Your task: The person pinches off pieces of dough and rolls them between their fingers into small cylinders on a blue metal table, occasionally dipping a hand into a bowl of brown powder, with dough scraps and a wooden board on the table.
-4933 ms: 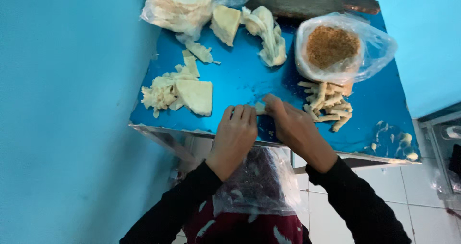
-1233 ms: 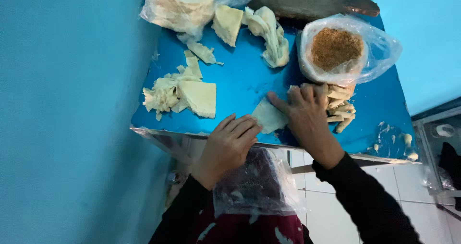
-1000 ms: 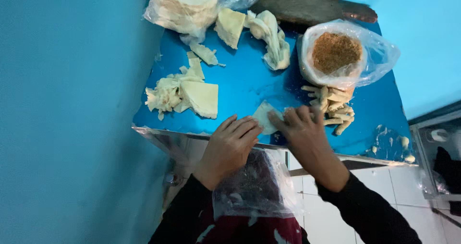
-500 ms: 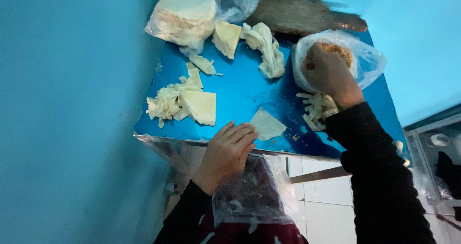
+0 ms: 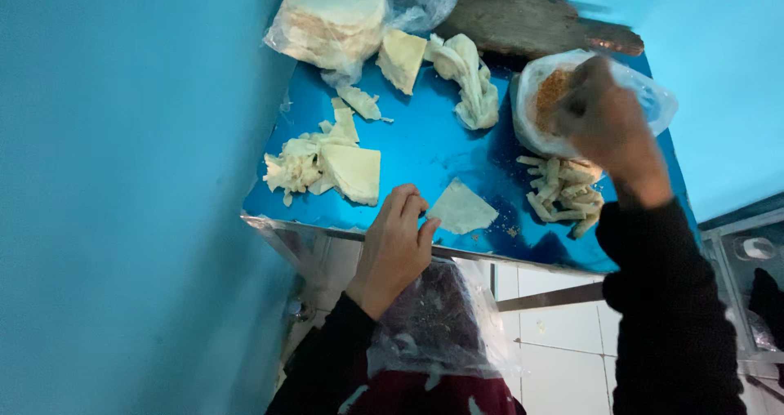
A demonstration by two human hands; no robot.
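Pale wrapper sheet lies flat, tip toward lower right; my left hand rests released beside it, my blurred right hand perhaps pinching filling.

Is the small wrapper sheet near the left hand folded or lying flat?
Flat: the wrapper sheet lies spread on the blue table, nothing on it.

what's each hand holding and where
Left hand holds nothing; its fingertips rest at the wrapper edge. Right hand is in the filling bag; any grasp cannot be told.
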